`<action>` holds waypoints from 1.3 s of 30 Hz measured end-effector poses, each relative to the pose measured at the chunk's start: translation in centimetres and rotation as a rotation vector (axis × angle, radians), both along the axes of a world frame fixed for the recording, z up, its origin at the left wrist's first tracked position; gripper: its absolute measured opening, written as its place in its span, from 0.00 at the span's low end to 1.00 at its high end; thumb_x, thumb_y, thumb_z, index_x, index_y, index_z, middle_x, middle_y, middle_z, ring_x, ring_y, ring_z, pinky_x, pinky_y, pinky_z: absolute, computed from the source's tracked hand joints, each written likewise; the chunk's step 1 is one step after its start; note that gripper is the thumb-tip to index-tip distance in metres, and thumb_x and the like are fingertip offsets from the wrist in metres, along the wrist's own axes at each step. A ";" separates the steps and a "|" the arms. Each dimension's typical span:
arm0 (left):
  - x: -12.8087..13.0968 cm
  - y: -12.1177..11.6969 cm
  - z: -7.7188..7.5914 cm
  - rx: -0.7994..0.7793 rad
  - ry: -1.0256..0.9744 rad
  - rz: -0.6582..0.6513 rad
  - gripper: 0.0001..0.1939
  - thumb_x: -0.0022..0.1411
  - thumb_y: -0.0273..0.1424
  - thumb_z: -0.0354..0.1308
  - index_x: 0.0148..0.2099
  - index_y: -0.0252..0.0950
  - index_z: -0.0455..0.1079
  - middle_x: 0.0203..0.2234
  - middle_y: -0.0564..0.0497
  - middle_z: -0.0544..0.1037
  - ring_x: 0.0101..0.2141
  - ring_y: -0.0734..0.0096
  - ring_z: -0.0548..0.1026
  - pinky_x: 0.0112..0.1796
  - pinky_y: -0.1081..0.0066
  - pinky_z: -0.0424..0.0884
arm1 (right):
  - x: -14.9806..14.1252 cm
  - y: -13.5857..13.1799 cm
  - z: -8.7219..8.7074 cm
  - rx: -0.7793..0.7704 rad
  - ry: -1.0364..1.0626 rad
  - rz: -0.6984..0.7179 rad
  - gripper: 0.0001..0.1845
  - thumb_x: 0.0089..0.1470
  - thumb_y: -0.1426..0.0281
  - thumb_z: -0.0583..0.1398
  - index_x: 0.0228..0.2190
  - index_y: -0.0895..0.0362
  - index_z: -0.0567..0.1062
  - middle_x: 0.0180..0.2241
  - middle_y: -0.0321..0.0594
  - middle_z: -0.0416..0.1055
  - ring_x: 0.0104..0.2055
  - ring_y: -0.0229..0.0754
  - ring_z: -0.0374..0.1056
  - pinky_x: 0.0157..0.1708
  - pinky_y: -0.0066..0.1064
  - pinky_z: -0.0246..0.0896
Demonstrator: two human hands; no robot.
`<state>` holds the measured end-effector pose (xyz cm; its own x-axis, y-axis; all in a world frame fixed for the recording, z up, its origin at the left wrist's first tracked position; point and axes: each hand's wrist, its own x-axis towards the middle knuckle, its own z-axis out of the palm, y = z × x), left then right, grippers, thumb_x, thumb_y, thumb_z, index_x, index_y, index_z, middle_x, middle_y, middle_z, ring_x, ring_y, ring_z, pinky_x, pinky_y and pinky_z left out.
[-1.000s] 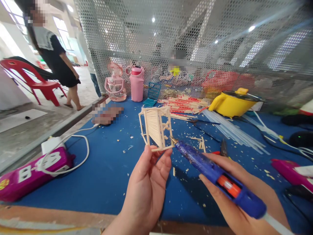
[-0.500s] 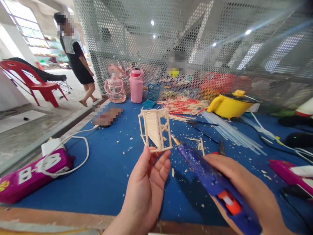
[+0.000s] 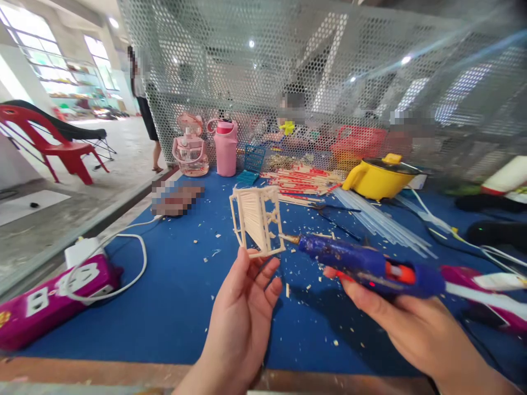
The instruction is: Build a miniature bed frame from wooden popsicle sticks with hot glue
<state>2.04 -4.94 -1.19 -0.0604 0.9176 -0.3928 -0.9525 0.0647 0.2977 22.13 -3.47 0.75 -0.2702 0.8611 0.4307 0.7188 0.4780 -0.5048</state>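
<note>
Between the thumb and fingers of my left hand [image 3: 245, 307] is a small model frame of thin wooden sticks [image 3: 257, 222], held upright above the blue table by its lower edge. A fan of sticks fills its middle, and short crossed pieces show on its right side. My right hand [image 3: 411, 323] is closed around the handle of a blue glue gun [image 3: 354, 260], with a finger at the red trigger. The gun lies nearly level, its metal nozzle at the frame's right side; I cannot tell whether they touch. A clear glue stick [image 3: 477, 296] sticks out of its back.
Behind lie wooden sticks with red marks [image 3: 304, 178], clear glue sticks [image 3: 382, 219] and a yellow electric pot [image 3: 381, 178]. Two pink bottles [image 3: 225, 151] stand by the perforated metal screen [image 3: 230, 66]. A purple power strip [image 3: 53, 299] lies left. Wood scraps dot the blue tabletop [image 3: 173, 307]. A person walks beyond.
My right hand has turned the glue gun from a steep slant to nearly level, bringing its nozzle to the frame's right side. The walking person has moved right, partly behind the screen.
</note>
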 end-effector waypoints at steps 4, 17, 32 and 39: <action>0.0 -0.1 0.0 -0.008 0.007 0.003 0.09 0.63 0.33 0.55 0.36 0.33 0.72 0.31 0.49 0.76 0.30 0.73 0.77 0.26 0.77 0.74 | -0.6 0.6 0.5 -0.232 0.157 -0.022 0.19 0.51 0.49 0.59 0.30 0.49 0.82 0.32 0.37 0.80 0.38 0.48 0.75 0.49 0.41 0.69; 0.0 -0.2 -0.2 0.007 0.007 0.002 0.09 0.63 0.33 0.56 0.36 0.33 0.71 0.31 0.49 0.76 0.30 0.72 0.77 0.25 0.77 0.73 | 0.4 1.5 0.4 -0.169 0.061 0.046 0.18 0.54 0.53 0.58 0.32 0.51 0.81 0.25 0.37 0.78 0.34 0.47 0.76 0.38 0.36 0.74; 0.0 -0.2 -0.1 0.003 0.028 0.005 0.08 0.62 0.34 0.56 0.36 0.34 0.71 0.31 0.49 0.76 0.31 0.73 0.77 0.26 0.77 0.73 | -2.4 -0.5 0.9 0.281 -0.151 0.031 0.09 0.57 0.63 0.57 0.40 0.49 0.69 0.31 0.32 0.77 0.31 0.38 0.76 0.29 0.22 0.71; 0.0 -0.2 -0.2 0.014 0.023 -0.001 0.08 0.62 0.34 0.57 0.36 0.33 0.71 0.32 0.49 0.76 0.31 0.73 0.77 0.26 0.77 0.73 | -2.5 -1.0 1.5 0.262 -0.146 0.087 0.08 0.57 0.66 0.57 0.41 0.48 0.67 0.30 0.29 0.76 0.28 0.34 0.74 0.28 0.18 0.68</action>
<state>2.01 -5.10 -1.38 -0.0682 0.9232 -0.3781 -0.9452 0.0615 0.3205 19.63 -4.42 2.24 -0.4135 0.6966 0.5863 0.7253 0.6413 -0.2504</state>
